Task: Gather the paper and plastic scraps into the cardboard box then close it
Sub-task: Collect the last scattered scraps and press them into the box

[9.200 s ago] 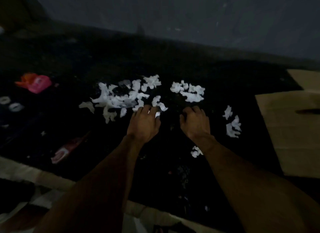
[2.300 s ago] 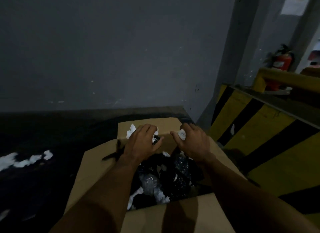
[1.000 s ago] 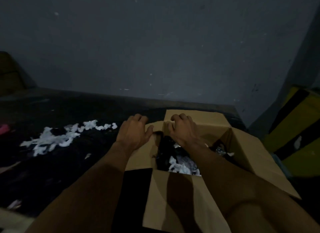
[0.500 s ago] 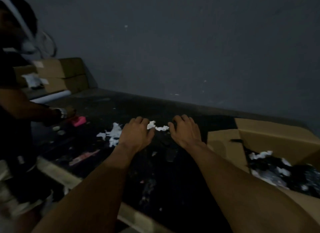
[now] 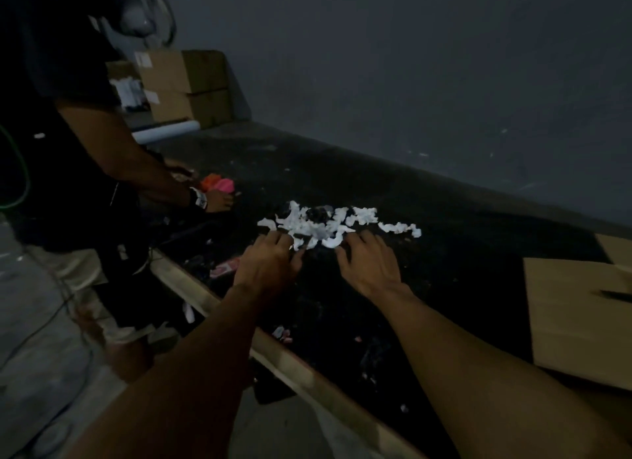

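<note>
Table [image 5: 461, 253]: dark top; its pale front edge runs across in front of the wearer.
Other person [image 5: 68, 144]: stands at the table's left end with a hand by a pink object [image 5: 221, 184], well apart from the pile.
Left hand [image 5: 270, 265]: palm down, fingers loose and nearly straight, holding nothing that shows. Its fingertips touch the near left fringe of the pile.
Scraps [image 5: 325, 224]: white paper with some darker plastic in it, lying mid-table and nearer the far edge than the front one.
Pile's long axis: left to right, roughly along the table's length. A thin tail trails off its right end toward the box.
Direction from the hands: the pile lies straight ahead of both, just beyond the fingertips on the far-edge side, with the two hands set at its near flanks.
Right hand [image 5: 371, 265]: palm down, fingers spread and relaxed, empty as far as can be seen. Its fingertips are at the near right fringe, and the tail lies past them to the right.
Stray bits [image 5: 282, 332]: a few small pieces by the front edge, below the left forearm.
Cardboard box [image 5: 574, 315]: at the table's right end, only a flap in view, well apart from the pile. The right hand is the nearer one.
Likely next move: close both hands inward along the axis, then carry the pile right.
</note>
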`<state>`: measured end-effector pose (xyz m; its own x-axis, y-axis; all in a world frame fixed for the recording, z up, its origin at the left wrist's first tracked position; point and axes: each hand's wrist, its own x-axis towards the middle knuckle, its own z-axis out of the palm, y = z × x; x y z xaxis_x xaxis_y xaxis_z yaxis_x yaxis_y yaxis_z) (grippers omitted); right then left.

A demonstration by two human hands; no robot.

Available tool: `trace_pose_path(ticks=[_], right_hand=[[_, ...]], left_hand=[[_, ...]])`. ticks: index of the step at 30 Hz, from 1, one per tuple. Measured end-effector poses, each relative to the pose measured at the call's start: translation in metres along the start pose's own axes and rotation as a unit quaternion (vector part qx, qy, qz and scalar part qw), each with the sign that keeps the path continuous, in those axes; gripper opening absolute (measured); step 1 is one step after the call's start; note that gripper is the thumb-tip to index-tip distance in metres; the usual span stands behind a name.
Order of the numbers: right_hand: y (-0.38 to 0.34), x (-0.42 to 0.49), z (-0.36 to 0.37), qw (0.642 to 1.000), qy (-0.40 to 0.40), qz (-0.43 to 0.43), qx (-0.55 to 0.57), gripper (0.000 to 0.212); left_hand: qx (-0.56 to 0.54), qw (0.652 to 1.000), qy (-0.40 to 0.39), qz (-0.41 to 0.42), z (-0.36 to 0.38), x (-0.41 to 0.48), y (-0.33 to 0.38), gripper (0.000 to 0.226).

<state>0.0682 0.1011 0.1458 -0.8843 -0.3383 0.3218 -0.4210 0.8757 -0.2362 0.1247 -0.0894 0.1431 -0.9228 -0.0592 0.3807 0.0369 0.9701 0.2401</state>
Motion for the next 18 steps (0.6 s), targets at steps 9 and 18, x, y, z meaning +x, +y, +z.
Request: trace_pose_path(ticks=[9, 18], right_hand=[[0.013, 0.082, 0.076, 0.998, -0.056, 0.003, 0.024, 0.040], [0.020, 0.146, 0.147, 0.993, -0.111, 0.006, 0.041, 0.036]], left_hand=[[0.008, 0.998, -0.043, -0.047, 0.062, 0.065, -0.059, 0.033], [-0.006, 0.990, -0.120, -0.067, 0.125, 0.119, -0.104, 0.029]])
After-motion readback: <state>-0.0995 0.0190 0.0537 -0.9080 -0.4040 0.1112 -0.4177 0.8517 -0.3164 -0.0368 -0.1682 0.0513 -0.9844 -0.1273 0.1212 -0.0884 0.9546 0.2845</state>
